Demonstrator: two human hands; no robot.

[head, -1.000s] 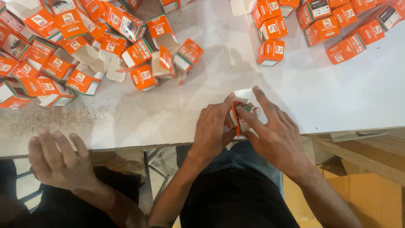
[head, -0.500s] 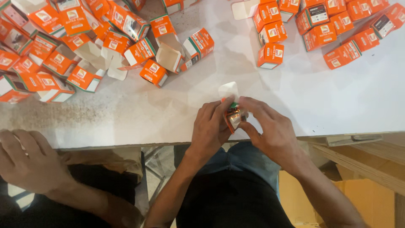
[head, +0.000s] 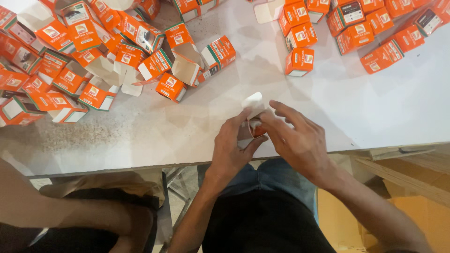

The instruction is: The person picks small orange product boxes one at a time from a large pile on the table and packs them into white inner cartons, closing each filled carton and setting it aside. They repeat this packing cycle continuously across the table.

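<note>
Both hands have lifted the small box slightly off the worktop; the left hand grips its side, the right hand pinches beside its now raised white flap, suggesting folding continues

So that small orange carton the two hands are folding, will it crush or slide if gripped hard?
The small carton is probably thin card: its white flap stands bent open, so it likely dents under a firm pinch. It looks hollow and light, held between the left hand and right hand. On the smooth white table it would probably slide rather than roll.
</note>
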